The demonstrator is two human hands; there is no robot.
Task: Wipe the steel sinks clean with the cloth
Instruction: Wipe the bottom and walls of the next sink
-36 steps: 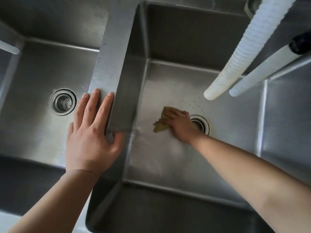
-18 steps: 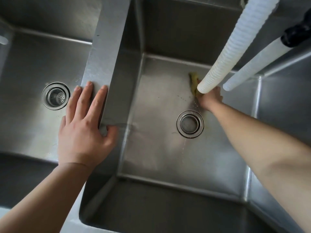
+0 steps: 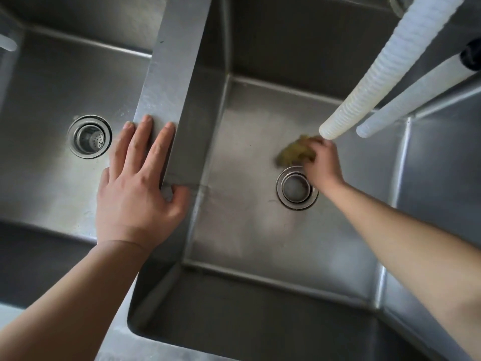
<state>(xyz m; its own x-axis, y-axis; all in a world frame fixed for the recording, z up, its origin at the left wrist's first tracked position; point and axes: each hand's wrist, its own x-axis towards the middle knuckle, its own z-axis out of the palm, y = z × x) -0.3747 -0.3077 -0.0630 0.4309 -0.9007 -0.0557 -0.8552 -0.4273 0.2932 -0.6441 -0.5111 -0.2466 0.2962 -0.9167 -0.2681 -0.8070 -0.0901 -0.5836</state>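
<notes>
Since half a second back the right hand (image 3: pixel 322 165) has dragged the cloth (image 3: pixel 295 153) off the back wall toward the drain (image 3: pixel 296 188), now just beside its rim. It's bunched up in that hand, olive and soft-looking, a bit motion-blurred so hard to say how wet. Left hand (image 3: pixel 138 186) is spread flat, holding nothing, braced on the brushed steel divider (image 3: pixel 171 74). I'd guess the right sink (image 3: pixel 247 230) floor is mid-wipe; the left sink (image 3: pixel 52 82) looks untouched. A ribbed white hose (image 3: pixel 385 69) hangs overhead.
</notes>
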